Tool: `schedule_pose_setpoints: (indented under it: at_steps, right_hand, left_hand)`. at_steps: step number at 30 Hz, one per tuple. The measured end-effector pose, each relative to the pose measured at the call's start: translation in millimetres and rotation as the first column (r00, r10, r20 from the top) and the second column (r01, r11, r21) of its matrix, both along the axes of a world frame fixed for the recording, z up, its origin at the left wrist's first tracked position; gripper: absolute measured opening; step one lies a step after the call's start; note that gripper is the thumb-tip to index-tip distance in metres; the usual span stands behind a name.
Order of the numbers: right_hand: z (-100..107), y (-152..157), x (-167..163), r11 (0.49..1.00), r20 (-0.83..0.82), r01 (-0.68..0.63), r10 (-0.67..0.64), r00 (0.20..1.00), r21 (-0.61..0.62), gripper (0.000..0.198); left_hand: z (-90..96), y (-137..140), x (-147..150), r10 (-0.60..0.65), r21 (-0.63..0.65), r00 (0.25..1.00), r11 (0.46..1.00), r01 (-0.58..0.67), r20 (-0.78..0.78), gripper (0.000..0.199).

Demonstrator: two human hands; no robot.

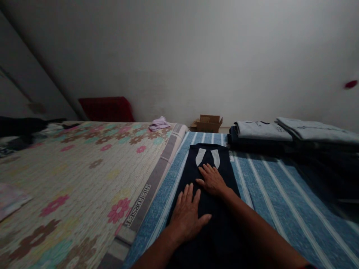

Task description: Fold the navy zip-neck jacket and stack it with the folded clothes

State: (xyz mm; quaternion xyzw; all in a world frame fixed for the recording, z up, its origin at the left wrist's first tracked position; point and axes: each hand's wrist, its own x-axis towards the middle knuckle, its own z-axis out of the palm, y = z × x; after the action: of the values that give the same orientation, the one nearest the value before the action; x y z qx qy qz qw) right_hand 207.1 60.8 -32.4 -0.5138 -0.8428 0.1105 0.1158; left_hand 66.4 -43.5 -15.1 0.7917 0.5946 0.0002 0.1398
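Note:
A dark navy folded garment (221,207) lies lengthwise on a blue striped cloth (266,190). Two pale curved patches (215,158) show near its far end. My left hand (187,213) rests flat on the garment's left part, fingers spread. Farther up, my right hand (211,179) lies palm down on it, its fingertips just below the pale patches. Neither hand grips anything. The near end of the garment is dark and partly hidden by my forearms.
Folded clothes, pale (262,130) over dark, are stacked at right. An open cardboard box (209,123) sits by the wall. Left is a floral bed cover (92,179) with a crumpled lilac cloth (159,123); a red panel (106,109) stands behind it.

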Motion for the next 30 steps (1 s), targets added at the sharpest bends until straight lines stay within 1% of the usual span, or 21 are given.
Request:
schedule_pose_setpoints:
  at_steps: [2, 4, 13, 18, 22, 26, 28, 30]
  right_hand:
    - [-8, 3, 3, 0.999, -0.008, 0.026, -0.026, 1.000, -0.025, 0.069]
    - [-11, 3, 5, 0.999, -0.011, 0.041, -0.041, 0.999, -0.025, 0.072]
    - [-7, 0, 2, 0.997, -0.009, 0.073, -0.073, 0.997, -0.033, 0.074]
    - [-5, 0, 2, 0.997, -0.026, 0.070, -0.072, 0.997, -0.039, 0.079]
    - [0, -3, 1, 0.997, -0.024, 0.068, -0.069, 0.997, -0.042, 0.080]
    - [4, -11, -2, 0.998, -0.051, 0.031, -0.028, 0.998, 0.060, 0.074]
    - [4, -15, -2, 0.998, -0.049, 0.006, -0.004, 0.999, 0.058, 0.068]
    - [1, -18, -2, 1.000, -0.040, -0.002, 0.003, 0.999, 0.014, 0.064]
  left_hand:
    - [-2.6, 0, -2, -0.009, -0.022, 1.000, 1.000, 0.009, 0.009, 0.081]
    - [-4.1, 1, -4, -0.016, -0.032, 1.000, 0.999, 0.017, 0.021, 0.082]
    - [-3.5, 2, -2, -0.006, -0.046, 0.999, 0.999, 0.009, 0.051, 0.085]
    - [-5.8, 2, -3, -0.008, -0.023, 0.999, 1.000, 0.009, 0.048, 0.087]
    - [-3.3, 3, -2, -0.004, -0.027, 1.000, 1.000, 0.004, 0.030, 0.086]
    - [-1.2, 3, -1, 0.002, -0.034, 1.000, 0.999, -0.001, 0.011, 0.087]
    - [-2.1, 3, -1, -0.001, -0.024, 1.000, 1.000, 0.002, 0.010, 0.086]
    - [-3.5, 3, -2, -0.004, -0.014, 1.000, 1.000, 0.004, 0.011, 0.086]
